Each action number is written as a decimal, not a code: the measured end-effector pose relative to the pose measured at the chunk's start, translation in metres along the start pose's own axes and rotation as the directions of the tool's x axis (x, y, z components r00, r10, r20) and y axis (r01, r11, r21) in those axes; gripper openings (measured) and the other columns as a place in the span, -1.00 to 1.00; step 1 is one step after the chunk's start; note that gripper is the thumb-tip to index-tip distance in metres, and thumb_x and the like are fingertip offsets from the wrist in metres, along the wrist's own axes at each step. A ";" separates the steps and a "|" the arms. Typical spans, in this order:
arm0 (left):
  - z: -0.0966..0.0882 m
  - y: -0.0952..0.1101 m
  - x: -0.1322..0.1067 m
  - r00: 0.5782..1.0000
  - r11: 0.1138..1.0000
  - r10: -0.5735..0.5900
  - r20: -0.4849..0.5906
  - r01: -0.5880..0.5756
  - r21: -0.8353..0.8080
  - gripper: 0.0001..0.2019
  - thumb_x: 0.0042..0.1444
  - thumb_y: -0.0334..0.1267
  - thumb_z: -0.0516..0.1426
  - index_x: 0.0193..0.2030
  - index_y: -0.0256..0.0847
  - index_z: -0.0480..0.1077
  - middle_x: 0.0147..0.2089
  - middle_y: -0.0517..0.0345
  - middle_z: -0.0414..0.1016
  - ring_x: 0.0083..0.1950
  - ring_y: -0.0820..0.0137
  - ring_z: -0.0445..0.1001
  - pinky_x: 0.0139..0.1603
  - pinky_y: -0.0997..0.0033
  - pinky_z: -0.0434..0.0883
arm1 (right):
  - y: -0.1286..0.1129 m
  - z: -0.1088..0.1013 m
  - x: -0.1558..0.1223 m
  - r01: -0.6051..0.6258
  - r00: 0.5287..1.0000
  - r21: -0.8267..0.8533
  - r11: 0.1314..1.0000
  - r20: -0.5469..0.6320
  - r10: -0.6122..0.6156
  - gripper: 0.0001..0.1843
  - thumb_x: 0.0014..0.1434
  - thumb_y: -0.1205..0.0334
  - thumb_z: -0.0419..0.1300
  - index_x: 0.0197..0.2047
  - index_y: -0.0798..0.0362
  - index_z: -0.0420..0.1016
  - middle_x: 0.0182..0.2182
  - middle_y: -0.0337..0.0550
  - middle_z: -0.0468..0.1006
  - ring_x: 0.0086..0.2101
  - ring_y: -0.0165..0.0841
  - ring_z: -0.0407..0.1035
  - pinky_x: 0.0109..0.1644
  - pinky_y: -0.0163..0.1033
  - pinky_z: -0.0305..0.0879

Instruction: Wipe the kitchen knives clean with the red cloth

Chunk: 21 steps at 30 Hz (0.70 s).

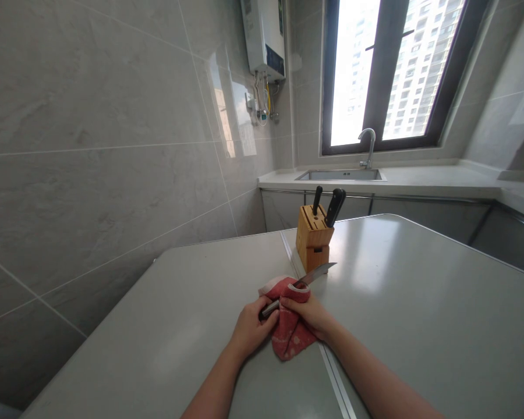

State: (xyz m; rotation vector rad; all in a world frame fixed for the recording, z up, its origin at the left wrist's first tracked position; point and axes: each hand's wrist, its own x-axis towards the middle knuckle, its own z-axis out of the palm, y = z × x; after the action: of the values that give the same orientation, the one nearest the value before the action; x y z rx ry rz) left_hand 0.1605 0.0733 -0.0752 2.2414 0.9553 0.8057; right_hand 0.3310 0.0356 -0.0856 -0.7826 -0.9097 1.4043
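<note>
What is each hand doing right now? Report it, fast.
Left hand: closed, holding the black knife handle.
Right hand: closed, holding the red towel around the knife blade.

Left hand (251,329): bare, as I see it from here; slim left fingers (266,319), nails too small for me to make out.
Right hand (308,314): bare, smooth-backed; slim right fingers (291,304).
Left forearm (213,387): bare, tapering to the wrist, cut off by my view's lower edge.
Right forearm (375,378): bare, long, tapering, likewise cut off.
</note>
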 end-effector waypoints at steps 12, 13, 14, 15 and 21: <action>-0.003 0.004 -0.001 1.000 0.999 0.014 -0.005 -0.014 0.041 -0.69 0.19 -0.08 -0.02 -0.27 -0.23 0.45 -0.37 0.10 0.52 -0.37 0.35 0.42 -0.31 0.47 0.30 | -0.001 0.001 -0.001 0.003 0.999 -0.051 0.999 -0.033 -0.005 -0.65 -0.08 0.12 0.34 -0.19 0.03 0.49 -0.20 -0.06 0.58 -0.16 -0.12 0.46 0.02 0.03 0.32; -0.003 0.004 -0.001 1.000 0.999 0.017 -0.009 -0.016 0.048 -0.69 0.19 -0.08 -0.02 -0.28 -0.23 0.45 -0.36 0.09 0.52 -0.37 0.35 0.42 -0.31 0.47 0.30 | -0.002 0.001 -0.001 0.005 0.999 -0.052 0.999 -0.031 -0.007 -0.65 -0.08 0.12 0.34 -0.19 0.03 0.49 -0.20 -0.06 0.58 -0.16 -0.13 0.46 0.02 0.02 0.32; -0.003 0.004 -0.002 1.000 0.998 0.019 -0.013 -0.019 0.055 -0.69 0.19 -0.08 -0.02 -0.28 -0.23 0.44 -0.36 0.09 0.52 -0.36 0.35 0.43 -0.30 0.47 0.30 | -0.002 0.001 -0.001 0.009 1.000 -0.051 0.999 -0.029 -0.010 -0.64 -0.08 0.11 0.34 -0.18 0.03 0.49 -0.19 -0.06 0.58 -0.16 -0.13 0.46 0.02 0.02 0.32; -0.003 0.004 -0.002 1.000 0.998 0.023 -0.018 -0.021 0.061 -0.69 0.19 -0.07 -0.02 -0.28 -0.22 0.44 -0.36 0.09 0.52 -0.36 0.35 0.43 -0.30 0.47 0.30 | -0.002 0.001 -0.001 0.011 1.000 -0.050 0.999 -0.028 -0.012 -0.63 -0.09 0.11 0.34 -0.18 0.03 0.49 -0.19 -0.06 0.58 -0.16 -0.14 0.45 0.02 0.02 0.32; -0.003 0.004 -0.003 0.998 0.996 0.041 -0.049 -0.038 0.075 -0.68 0.20 -0.07 -0.03 -0.27 -0.21 0.45 -0.36 0.09 0.52 -0.36 0.35 0.43 -0.31 0.47 0.31 | -0.001 0.001 0.000 0.019 0.999 -0.062 0.998 -0.046 -0.022 -0.61 -0.10 0.09 0.35 -0.18 0.05 0.49 -0.21 -0.06 0.58 -0.16 -0.14 0.45 0.02 0.01 0.31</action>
State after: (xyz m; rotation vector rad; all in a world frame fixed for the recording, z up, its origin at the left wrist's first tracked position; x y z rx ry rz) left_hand 0.1590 0.0695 -0.0713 2.3199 0.9820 0.8614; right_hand 0.3303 0.0358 -0.0844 -0.8472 -0.9260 1.3404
